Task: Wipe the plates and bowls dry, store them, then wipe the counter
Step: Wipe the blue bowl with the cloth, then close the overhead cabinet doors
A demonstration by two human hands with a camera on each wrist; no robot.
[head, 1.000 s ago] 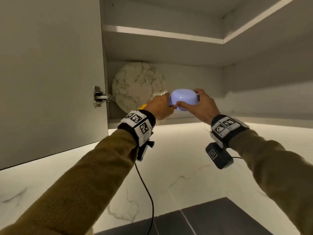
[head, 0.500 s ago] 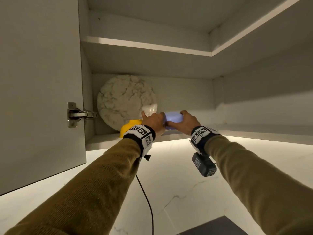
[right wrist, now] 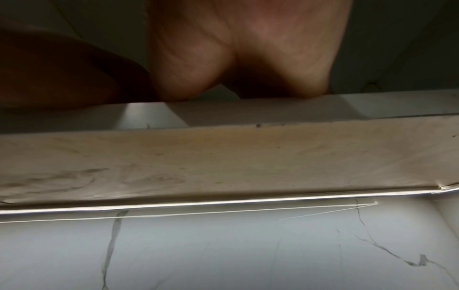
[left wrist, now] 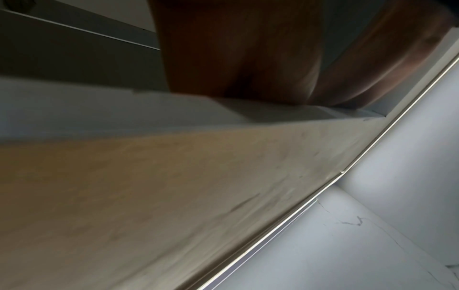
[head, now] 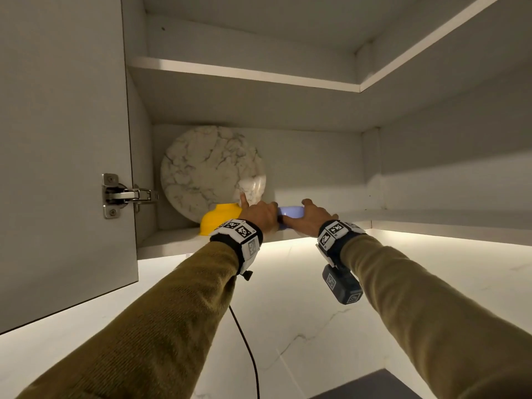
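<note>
In the head view both hands hold a pale blue bowl (head: pixel 290 212), upside down, low over the bottom shelf (head: pixel 172 240) of an open wall cupboard. My left hand (head: pixel 260 216) grips its left side with one finger raised. My right hand (head: pixel 308 217) grips its right side. Just left of them a yellow bowl (head: pixel 218 221) sits upside down on the shelf. A round marble-patterned plate (head: pixel 207 171) leans upright against the back wall behind it. Both wrist views show only my palms (left wrist: pixel 236 58) (right wrist: pixel 248 49) above the shelf's front edge; the fingers and bowl are hidden.
The cupboard door (head: pixel 63 139) stands open at the left, with a metal hinge (head: pixel 123 194). An upper shelf (head: pixel 244 73) runs across above. The lit marble wall (head: pixel 288 312) lies below the cupboard, and a black cable (head: pixel 250 352) hangs from my left wrist.
Both hands have carried the blue bowl forward and down into the cupboard, onto or just above the bottom shelf, beside the yellow bowl. The head view has tilted upward.
</note>
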